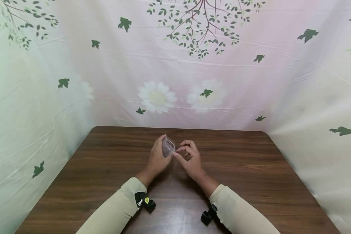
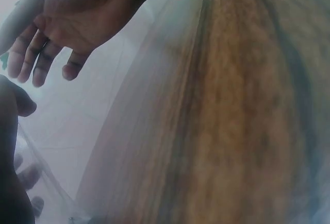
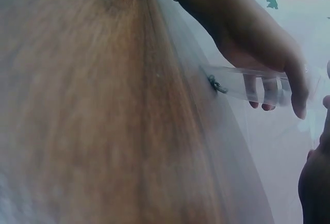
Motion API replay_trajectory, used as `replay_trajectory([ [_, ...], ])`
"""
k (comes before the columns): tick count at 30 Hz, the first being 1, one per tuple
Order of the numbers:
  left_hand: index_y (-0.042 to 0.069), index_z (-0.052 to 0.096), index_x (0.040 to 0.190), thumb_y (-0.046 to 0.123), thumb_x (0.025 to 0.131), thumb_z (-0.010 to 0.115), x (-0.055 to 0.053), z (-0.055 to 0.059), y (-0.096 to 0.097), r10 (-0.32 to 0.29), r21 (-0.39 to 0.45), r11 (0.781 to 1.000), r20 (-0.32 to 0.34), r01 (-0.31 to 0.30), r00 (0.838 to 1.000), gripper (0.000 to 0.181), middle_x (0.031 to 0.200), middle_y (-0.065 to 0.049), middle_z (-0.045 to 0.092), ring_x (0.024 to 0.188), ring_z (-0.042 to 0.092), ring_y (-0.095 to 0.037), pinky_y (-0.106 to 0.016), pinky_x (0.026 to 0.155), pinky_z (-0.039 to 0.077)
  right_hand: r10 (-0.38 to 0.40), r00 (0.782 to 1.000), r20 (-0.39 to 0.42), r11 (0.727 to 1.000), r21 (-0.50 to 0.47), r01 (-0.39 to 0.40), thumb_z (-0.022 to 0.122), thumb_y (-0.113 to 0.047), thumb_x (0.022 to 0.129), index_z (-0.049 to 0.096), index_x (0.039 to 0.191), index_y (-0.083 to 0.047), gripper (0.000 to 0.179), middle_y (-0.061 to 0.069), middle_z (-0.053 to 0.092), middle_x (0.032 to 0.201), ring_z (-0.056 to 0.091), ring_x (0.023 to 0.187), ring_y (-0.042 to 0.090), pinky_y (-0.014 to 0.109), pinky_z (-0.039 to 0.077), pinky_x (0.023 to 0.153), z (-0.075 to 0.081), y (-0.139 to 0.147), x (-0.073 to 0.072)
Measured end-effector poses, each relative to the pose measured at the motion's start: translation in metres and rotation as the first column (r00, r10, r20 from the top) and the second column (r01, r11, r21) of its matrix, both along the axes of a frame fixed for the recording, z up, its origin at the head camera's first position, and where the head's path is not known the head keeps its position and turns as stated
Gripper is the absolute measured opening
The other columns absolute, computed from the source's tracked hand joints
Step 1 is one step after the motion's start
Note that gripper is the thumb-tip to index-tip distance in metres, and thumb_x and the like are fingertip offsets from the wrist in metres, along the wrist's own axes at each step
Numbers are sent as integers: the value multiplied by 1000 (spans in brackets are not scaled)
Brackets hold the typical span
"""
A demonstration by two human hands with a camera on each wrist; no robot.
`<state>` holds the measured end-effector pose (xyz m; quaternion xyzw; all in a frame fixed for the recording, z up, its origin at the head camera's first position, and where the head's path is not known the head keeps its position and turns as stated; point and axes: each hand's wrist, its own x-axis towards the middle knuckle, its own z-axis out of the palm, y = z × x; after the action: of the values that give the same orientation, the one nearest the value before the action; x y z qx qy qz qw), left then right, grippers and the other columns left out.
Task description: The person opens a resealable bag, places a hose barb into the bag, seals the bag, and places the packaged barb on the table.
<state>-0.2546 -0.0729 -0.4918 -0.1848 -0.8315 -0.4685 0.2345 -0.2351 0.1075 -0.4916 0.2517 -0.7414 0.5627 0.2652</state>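
My left hand grips a clear plastic container, thumb on the near side and fingers around the far side. Its open rim faces toward my right hand, and it is held tilted above the table. In the right wrist view the container tapers toward its far end, where a few small dark metallic bits lie; their kind is too blurred to tell. The thumb and bent fingers of my right hand hover close beside the rim, with no object visible between them. Whether a fingertip touches the rim cannot be told.
Both hands are above a dark brown wooden table with rounded far corners. A pale patterned cloth hangs behind it and along both sides. Black camera mounts sit at the left wrist and right wrist.
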Motion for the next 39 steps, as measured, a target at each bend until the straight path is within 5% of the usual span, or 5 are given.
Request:
replay_trajectory([
  [11, 7, 38, 162, 22, 85, 92, 10, 1, 16, 101, -4, 995, 77, -101, 992, 95, 144, -24, 55, 124, 65, -48, -64, 100, 58, -18, 998, 53, 1000, -16, 19, 80, 0, 95, 81, 98, -3, 5, 20, 66, 124, 63, 115, 30, 33, 52, 81, 7, 0, 5],
  [21, 1, 28, 167, 27, 85, 96, 28, 8, 15, 26, 19, 999, 33, -27, 999, 110, 140, -25, 49, 120, 60, -40, -56, 98, 56, -77, 994, -71, 994, -76, 72, 74, 4, 99, 77, 96, 4, 5, 23, 68, 116, 60, 89, 14, 19, 50, 69, 17, 10, 2],
  [26, -3, 43, 158, 19, 103, 76, 33, 11, 11, -33, 138, 990, -10, 34, 999, 68, 118, -20, 57, 103, 58, -27, -41, 89, 53, -108, 990, -86, 993, -54, 104, 74, 6, 98, 75, 96, 1, 6, 22, 68, 114, 55, 81, 7, 20, 47, 64, 21, 17, 2],
  [31, -3, 66, 128, 7, 112, 58, 34, 14, 6, -44, 246, 967, -88, 64, 995, 21, 102, -18, 69, 90, 66, -27, -27, 81, 54, -114, 991, -76, 993, -29, 112, 72, 1, 101, 74, 97, 1, 5, 22, 68, 114, 56, 87, 10, 20, 44, 63, 25, 25, 4],
  [39, -1, 75, 97, -3, 101, 71, 33, 21, 4, 8, 205, 977, -294, 54, 956, 7, 71, -10, 68, 64, 63, -19, -25, 62, 53, -87, 993, -84, 996, 6, 88, 67, 2, 104, 71, 98, 1, 7, 26, 66, 116, 55, 85, 8, 20, 45, 64, 31, 36, 10],
])
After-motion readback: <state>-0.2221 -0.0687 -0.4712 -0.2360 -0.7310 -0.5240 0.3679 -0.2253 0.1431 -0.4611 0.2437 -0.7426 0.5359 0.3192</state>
